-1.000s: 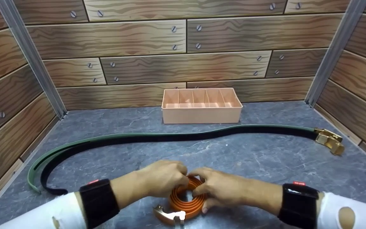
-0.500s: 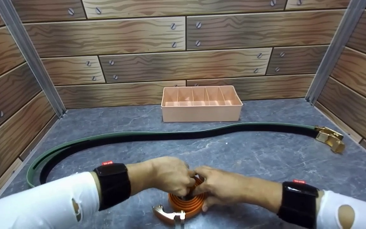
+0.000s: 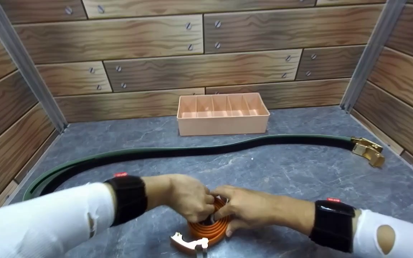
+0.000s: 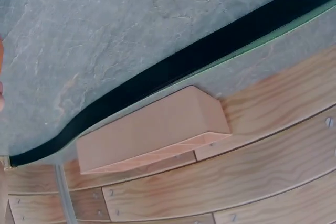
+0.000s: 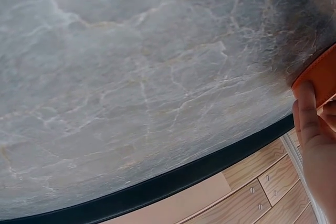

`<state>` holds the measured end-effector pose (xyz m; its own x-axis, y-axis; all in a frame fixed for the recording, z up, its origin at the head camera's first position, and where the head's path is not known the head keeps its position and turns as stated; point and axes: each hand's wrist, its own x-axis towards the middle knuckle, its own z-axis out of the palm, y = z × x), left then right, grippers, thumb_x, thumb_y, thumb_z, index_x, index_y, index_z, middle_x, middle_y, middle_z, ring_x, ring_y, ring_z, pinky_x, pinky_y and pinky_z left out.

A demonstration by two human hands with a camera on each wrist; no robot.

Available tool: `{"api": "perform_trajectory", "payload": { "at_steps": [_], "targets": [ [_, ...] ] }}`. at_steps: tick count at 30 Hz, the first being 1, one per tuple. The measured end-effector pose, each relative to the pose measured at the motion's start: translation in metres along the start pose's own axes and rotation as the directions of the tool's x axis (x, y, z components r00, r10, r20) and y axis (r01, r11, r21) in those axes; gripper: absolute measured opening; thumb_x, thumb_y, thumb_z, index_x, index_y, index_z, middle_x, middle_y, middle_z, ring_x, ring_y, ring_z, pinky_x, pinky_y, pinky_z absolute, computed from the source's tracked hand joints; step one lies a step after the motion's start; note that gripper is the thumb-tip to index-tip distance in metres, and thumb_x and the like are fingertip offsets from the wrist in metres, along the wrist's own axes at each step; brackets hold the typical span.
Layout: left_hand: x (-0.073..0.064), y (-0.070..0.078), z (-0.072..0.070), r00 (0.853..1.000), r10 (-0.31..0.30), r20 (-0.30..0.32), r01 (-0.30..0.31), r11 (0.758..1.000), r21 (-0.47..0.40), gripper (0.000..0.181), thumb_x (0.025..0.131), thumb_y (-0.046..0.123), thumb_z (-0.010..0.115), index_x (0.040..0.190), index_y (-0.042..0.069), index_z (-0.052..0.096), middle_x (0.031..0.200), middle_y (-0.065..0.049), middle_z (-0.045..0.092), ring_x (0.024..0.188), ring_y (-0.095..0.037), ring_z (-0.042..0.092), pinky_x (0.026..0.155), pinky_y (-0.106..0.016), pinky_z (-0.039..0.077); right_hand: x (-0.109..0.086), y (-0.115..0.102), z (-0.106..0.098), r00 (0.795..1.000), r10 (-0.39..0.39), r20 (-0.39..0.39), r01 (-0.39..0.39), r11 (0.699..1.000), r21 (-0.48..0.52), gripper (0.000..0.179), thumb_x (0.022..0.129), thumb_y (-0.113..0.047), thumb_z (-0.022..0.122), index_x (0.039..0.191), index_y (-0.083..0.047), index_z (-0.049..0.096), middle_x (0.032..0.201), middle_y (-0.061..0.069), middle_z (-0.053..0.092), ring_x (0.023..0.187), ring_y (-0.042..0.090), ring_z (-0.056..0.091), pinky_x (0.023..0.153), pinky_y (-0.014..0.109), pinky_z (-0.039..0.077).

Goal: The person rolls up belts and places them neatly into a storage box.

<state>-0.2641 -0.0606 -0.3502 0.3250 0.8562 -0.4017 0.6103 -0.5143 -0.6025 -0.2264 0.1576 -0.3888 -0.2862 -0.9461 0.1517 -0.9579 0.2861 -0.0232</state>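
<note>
At lower centre, on the grey marbled tabletop before wood-patterned walls, left hand and right hand grip an orange coiled belt.

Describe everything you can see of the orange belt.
The orange belt looks like leather, coiled into a spiral, its strap standing on edge on the grey tabletop. Its shiny buckle sits at the near left, outside the coil. The right hand grips the coil's right side; the left hand, fingers curled, holds its far left part, hiding some.
</note>
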Motion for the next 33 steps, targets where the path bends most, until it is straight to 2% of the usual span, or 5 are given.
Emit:
{"api": "perform_trajectory", "payload": {
  "at_steps": [9, 15, 18, 25, 33],
  "targets": [
    [-0.001, 0.01, 0.012, 0.993, -0.095, -0.076, 0.092, 0.995, -0.032, 0.015, 0.093, 0.036, 0.06, 0.104, 0.028, 0.067, 0.107, 0.01, 0.063, 0.098, -0.008, 0.06, 0.08, -0.022, 0.049, -0.003, -0.015, 0.004, 0.996, -0.04, -0.074, 0.024, 0.977, -0.212, 0.036, 0.092, -0.047, 0.065, 0.11, -0.017, 0.071, 0.12, 0.007, 0.064, 0.1, 0.015, 0.062, 0.086, 0.025, 0.055],
    [-0.002, 0.022, 0.019, 0.955, -0.259, -0.145, 0.247, 0.964, -0.094, 0.017, 0.091, 0.025, 0.061, 0.107, 0.025, 0.067, 0.107, 0.008, 0.063, 0.097, -0.008, 0.062, 0.078, -0.022, 0.05, 0.004, -0.029, 0.013, 0.902, -0.388, -0.189, 0.189, 0.748, -0.636, 0.02, 0.101, -0.018, 0.047, 0.103, -0.011, 0.066, 0.093, 0.0, 0.062, 0.075, 0.012, 0.059, 0.061, 0.019, 0.052],
    [0.0, 0.022, 0.019, 0.951, -0.28, -0.131, 0.27, 0.959, -0.087, 0.015, 0.093, 0.023, 0.059, 0.105, 0.023, 0.068, 0.103, 0.009, 0.063, 0.093, -0.008, 0.062, 0.077, -0.022, 0.049, 0.01, -0.032, 0.015, 0.873, -0.467, -0.143, 0.267, 0.702, -0.66, 0.025, 0.098, -0.012, 0.046, 0.113, -0.011, 0.066, 0.098, -0.001, 0.061, 0.076, 0.011, 0.056, 0.064, 0.02, 0.05],
    [0.009, 0.016, 0.01, 0.961, -0.277, 0.016, 0.277, 0.96, -0.048, 0.01, 0.093, 0.022, 0.061, 0.096, 0.027, 0.069, 0.099, 0.012, 0.066, 0.088, -0.005, 0.064, 0.078, -0.019, 0.052, 0.011, -0.035, 0.015, 0.91, -0.398, -0.117, 0.263, 0.771, -0.58, 0.033, 0.096, -0.017, 0.053, 0.126, -0.011, 0.064, 0.113, 0.0, 0.063, 0.095, 0.011, 0.062, 0.077, 0.02, 0.054],
    [0.016, 0.024, 0.012, 0.912, -0.403, 0.073, 0.409, 0.905, -0.116, 0.014, 0.086, 0.022, 0.068, 0.096, 0.032, 0.073, 0.107, 0.016, 0.064, 0.093, -0.002, 0.063, 0.078, -0.014, 0.052, 0.01, -0.037, 0.025, 0.915, -0.378, -0.143, 0.248, 0.804, -0.54, 0.02, 0.095, -0.033, 0.06, 0.108, -0.021, 0.068, 0.098, -0.004, 0.055, 0.083, 0.008, 0.052, 0.071, 0.017, 0.047]
  ]
}}
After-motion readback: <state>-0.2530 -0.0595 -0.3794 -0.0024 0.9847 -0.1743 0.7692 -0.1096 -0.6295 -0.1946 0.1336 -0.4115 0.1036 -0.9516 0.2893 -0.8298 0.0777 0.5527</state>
